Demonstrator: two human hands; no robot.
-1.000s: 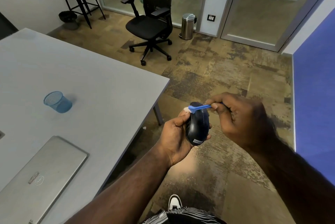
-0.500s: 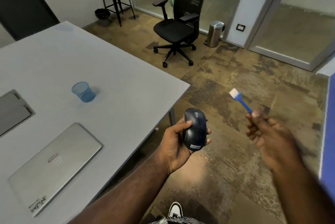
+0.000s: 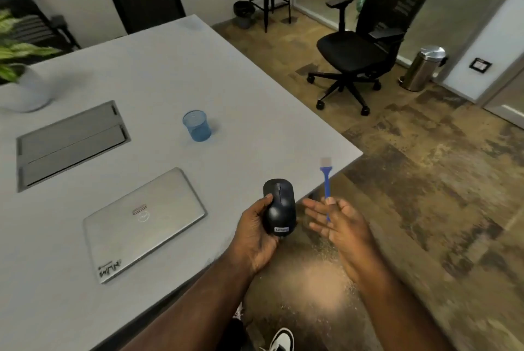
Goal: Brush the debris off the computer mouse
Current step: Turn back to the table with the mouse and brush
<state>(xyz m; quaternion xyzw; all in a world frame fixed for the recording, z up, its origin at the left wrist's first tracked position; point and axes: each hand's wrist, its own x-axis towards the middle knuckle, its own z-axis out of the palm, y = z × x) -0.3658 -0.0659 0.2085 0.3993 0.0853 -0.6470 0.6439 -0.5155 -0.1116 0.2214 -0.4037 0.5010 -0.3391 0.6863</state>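
I have the mouse [image 3: 279, 210] in my left hand [image 3: 255, 233], fingers curled round its left side and underside, held above the near right edge of the worktop [image 3: 141, 81]. Its long axis runs near to far, buttons and wheel at the far end, top face up toward the camera. My right hand [image 3: 338, 225] sits just right of it, apart from it, fingers mostly spread, with the blue brush [image 3: 326, 184] pinched at the low end of its handle. The brush stands nearly upright, bristles at the far end, beyond and right of the mouse's front. So the mouse lies to the left of the brush hand, and the bristles point away from it. I judge that the brush must tip leftward and down to reach the shell.
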